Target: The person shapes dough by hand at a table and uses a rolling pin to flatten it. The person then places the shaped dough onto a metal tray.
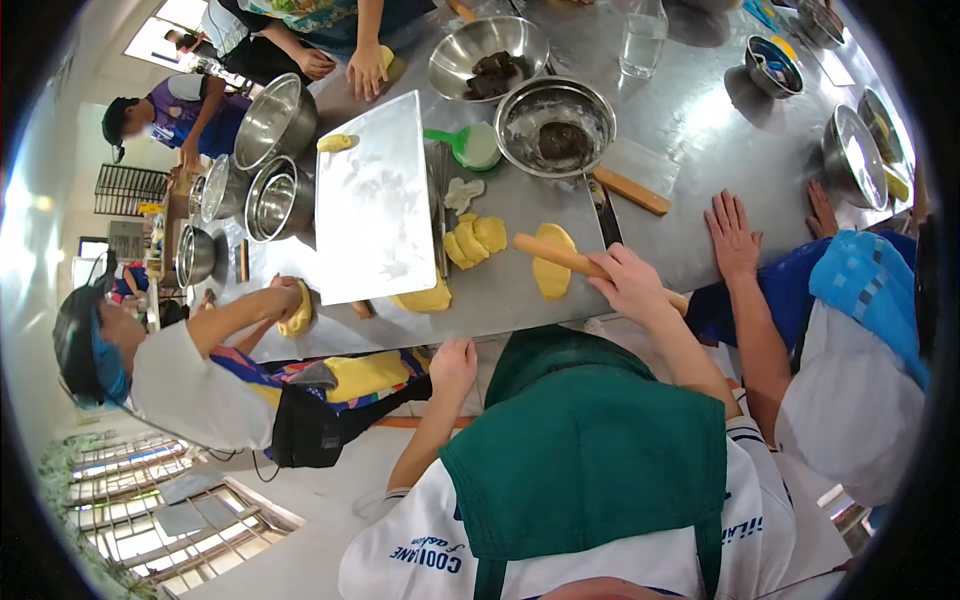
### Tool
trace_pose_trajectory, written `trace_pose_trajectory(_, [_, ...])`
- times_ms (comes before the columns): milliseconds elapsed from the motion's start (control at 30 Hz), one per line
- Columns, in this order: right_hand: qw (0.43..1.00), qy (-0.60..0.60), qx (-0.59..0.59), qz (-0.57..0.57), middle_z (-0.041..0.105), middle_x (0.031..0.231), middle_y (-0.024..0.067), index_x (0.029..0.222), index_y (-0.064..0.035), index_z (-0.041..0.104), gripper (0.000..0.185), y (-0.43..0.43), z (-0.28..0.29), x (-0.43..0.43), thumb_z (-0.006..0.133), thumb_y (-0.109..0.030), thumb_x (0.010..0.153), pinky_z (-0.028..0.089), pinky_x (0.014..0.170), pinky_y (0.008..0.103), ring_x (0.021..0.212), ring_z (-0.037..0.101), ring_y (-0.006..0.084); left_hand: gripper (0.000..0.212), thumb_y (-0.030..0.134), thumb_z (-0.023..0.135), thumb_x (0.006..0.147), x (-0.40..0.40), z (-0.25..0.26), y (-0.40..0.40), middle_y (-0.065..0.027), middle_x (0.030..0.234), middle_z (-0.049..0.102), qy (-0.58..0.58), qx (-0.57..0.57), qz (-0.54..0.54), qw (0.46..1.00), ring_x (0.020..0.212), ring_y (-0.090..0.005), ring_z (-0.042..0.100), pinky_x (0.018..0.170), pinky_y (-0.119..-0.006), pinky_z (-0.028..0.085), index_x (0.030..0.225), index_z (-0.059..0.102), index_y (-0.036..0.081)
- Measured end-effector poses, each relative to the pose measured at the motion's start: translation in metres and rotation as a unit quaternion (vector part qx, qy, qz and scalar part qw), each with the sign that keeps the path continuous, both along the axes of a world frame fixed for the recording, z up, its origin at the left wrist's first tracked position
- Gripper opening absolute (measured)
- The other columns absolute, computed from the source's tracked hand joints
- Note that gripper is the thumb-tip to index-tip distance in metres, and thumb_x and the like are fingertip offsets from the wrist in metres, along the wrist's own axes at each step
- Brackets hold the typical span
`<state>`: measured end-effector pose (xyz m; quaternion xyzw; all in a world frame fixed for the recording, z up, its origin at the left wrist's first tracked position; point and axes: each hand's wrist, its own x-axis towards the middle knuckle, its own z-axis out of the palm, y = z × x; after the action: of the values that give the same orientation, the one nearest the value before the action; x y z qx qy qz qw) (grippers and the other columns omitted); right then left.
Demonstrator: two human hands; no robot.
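Observation:
My right hand (626, 283) is wrapped around a wooden rolling pin (555, 253). The pin crosses a flattened oval of yellow dough (553, 281) on the steel table (510, 304). Whether pin and dough touch, I cannot tell. My left hand (454, 367) is loosely curled by the table's front edge, with nothing seen in it. Several yellow dough pieces (472, 241) lie left of the oval, beside a crumpled whitish piece (463, 195). More yellow dough (426, 296) lies partly under a floury metal tray (375, 217), which carries a small dough piece (334, 142).
Steel bowls with dark filling (564, 141) stand ahead, near a green-handled strainer (478, 146) and a wooden-handled tool (630, 190). Other empty-looking bowls (277, 199) stand left. A co-worker's hand (296, 304) presses dough at left; another's hand (733, 232) rests right; a third's hand (367, 69) is opposite.

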<state>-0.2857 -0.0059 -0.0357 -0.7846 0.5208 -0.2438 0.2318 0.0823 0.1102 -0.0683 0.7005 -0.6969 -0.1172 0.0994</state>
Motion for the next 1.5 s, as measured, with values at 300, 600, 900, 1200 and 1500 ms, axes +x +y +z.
trace_pose_trajectory(300, [0.997,0.054,0.026,0.040,0.058,0.106,0.0102,0.132,-0.0144,0.063,0.040,0.009,-0.006,0.019,0.068,-0.029,0.095,0.057,0.080,0.0434,0.101,0.064,0.0304,0.048,0.016,0.057,0.102,-0.076,0.046,-0.098,-0.0181,0.146,0.054,0.227,-0.124,-0.125,0.958,0.132,-0.0401,0.053,0.110,-0.047,0.044,0.148,0.052,0.005])
trace_pose_trajectory(600, [0.994,0.082,-0.039,0.068,0.057,0.102,0.0107,0.135,-0.0148,0.063,0.043,0.022,-0.028,0.027,0.066,-0.021,0.093,0.055,0.080,0.0431,0.099,0.062,0.0307,0.060,0.028,0.039,0.106,-0.086,-0.011,-0.124,-0.0178,0.168,0.031,0.122,-0.022,-0.247,0.961,0.160,-0.0358,0.013,0.129,-0.057,0.007,0.160,0.033,0.000])
trace_pose_trajectory(900, [0.986,0.103,-0.112,0.070,0.060,0.108,0.0064,0.138,-0.0182,0.064,0.052,0.039,-0.029,0.027,0.064,-0.011,0.087,0.048,0.085,0.0416,0.106,0.057,0.0261,0.073,0.025,0.043,0.100,-0.074,-0.012,-0.080,-0.0145,0.173,0.016,0.129,-0.034,-0.245,0.960,0.161,-0.0334,0.008,0.129,-0.055,0.003,0.165,0.019,0.004])
trace_pose_trajectory(1200, [0.968,0.133,-0.210,0.043,0.058,0.112,0.0056,0.130,-0.0219,0.068,0.050,0.054,-0.039,0.034,0.064,-0.009,0.083,0.048,0.086,0.0437,0.108,0.056,0.0268,0.072,0.020,0.049,0.095,-0.069,-0.008,-0.056,-0.0139,0.171,0.024,0.112,-0.074,-0.259,0.957,0.160,-0.0345,0.015,0.129,-0.056,0.004,0.163,0.029,0.005])
trace_pose_trajectory(1500, [0.992,0.093,-0.080,0.037,0.056,0.112,0.0079,0.131,-0.0198,0.067,0.052,0.053,-0.027,0.035,0.065,-0.006,0.081,0.048,0.084,0.0446,0.108,0.056,0.0290,0.064,0.017,0.050,0.097,-0.074,0.000,-0.073,-0.0183,0.166,0.033,0.191,-0.032,-0.257,0.947,0.158,-0.0364,0.021,0.129,-0.054,0.014,0.157,0.038,0.000])
